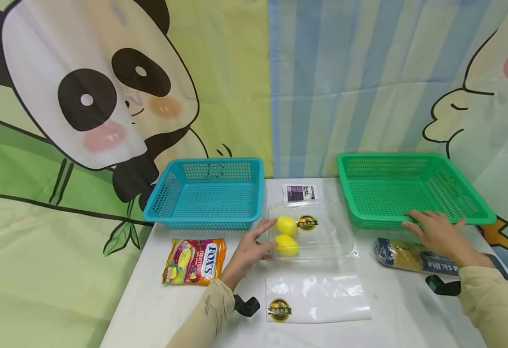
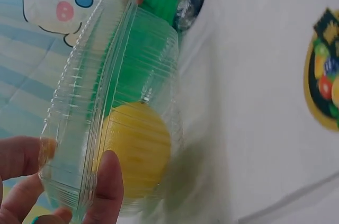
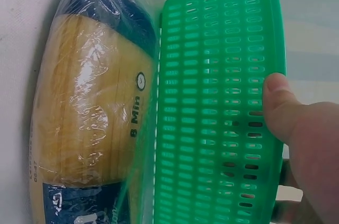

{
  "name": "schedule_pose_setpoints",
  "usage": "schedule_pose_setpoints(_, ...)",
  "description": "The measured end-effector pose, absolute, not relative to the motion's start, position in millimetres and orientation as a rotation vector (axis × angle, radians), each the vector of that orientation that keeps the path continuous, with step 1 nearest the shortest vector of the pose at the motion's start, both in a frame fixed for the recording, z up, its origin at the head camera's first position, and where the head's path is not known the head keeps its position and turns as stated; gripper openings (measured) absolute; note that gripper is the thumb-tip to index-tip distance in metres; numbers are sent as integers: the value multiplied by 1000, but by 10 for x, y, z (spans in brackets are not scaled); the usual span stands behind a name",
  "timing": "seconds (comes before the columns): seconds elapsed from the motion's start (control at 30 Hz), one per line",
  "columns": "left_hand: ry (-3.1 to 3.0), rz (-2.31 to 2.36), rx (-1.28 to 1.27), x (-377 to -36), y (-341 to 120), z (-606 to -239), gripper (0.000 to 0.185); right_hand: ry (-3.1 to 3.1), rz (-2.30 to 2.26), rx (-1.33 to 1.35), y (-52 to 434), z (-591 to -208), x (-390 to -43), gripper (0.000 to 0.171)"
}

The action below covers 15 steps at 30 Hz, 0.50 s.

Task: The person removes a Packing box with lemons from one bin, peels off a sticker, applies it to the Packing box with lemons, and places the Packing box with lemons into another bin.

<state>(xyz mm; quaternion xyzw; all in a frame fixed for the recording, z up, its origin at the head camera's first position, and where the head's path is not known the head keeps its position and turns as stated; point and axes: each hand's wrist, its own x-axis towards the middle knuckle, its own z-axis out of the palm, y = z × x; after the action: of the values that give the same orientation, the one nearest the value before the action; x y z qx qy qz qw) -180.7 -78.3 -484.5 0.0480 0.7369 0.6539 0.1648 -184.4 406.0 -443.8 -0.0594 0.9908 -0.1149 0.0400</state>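
My left hand (image 1: 247, 249) pinches the left edge of a clear plastic clamshell box (image 1: 325, 239) on the table. Two yellow lemons (image 1: 286, 246) sit in the box's left end. The left wrist view shows the thumb (image 2: 109, 181) on one side of the box and fingers on the other, with a lemon (image 2: 139, 144) behind the plastic. At the right, my right hand (image 1: 441, 237) grips the front rim of a green basket (image 3: 212, 91), thumb outside and fingers over the edge. A bag of spaghetti (image 3: 90, 102) lies along the basket's front, below that hand.
A blue basket (image 1: 214, 224) stands at the back left, behind a bag of Fox's fruit candy (image 1: 195, 261). Behind the box lies a small white packet (image 1: 299, 193). A clear bag with a fruit label (image 1: 319, 299) lies in front. A printed curtain (image 1: 314, 87) backs the table.
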Motion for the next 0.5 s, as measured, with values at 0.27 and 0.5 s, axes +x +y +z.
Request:
schedule_pose_setpoints(0.27, 2028, 1961, 136, -1681, -751, -4693, 66, 3061, -356, -185, 4071, -4461, -1839, 65)
schedule_pose_setpoints(0.5, 1982, 2023, 175, -1654, -739, -4496, 68, 3061, -378, -183, 4054, -4465, -1820, 63)
